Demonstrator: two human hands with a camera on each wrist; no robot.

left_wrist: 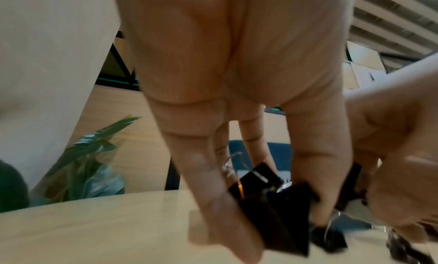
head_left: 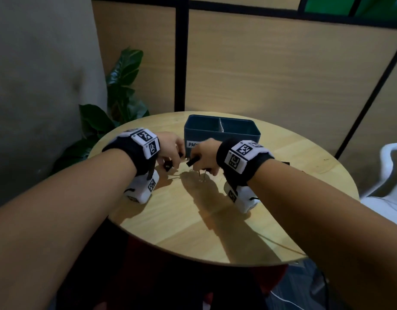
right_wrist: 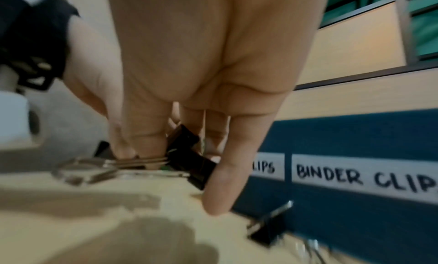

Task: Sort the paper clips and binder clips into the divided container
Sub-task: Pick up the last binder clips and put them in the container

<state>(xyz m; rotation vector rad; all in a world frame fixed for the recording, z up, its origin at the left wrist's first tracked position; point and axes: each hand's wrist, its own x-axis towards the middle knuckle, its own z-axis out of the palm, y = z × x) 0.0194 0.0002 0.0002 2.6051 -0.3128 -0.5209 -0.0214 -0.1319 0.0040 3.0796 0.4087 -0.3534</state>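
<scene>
Blue divided container (head_left: 222, 135) on worktop (head_left: 215, 220), contents hidden, left hand (head_left: 170, 151) and right hand (head_left: 205, 153) each gripping black binder clips (left_wrist: 272, 202)

The dark blue divided container (head_left: 222, 136) stands at the far side of the bench (head_left: 215, 231), with labels on its near wall. Black binder clips (left_wrist: 272, 202) are gripped just near of it; another black binder clip (right_wrist: 267, 232) lies against its base.

- Round wooden desk (head_left: 193, 220) — pale, lit from above.
- Behind the desk, wood-panelled partitions (head_left: 271, 63) with black frames.
- Left of the desk, a leafy plant (head_left: 123, 81).
- Right of the desk, a white chair (head_left: 390, 175).
</scene>
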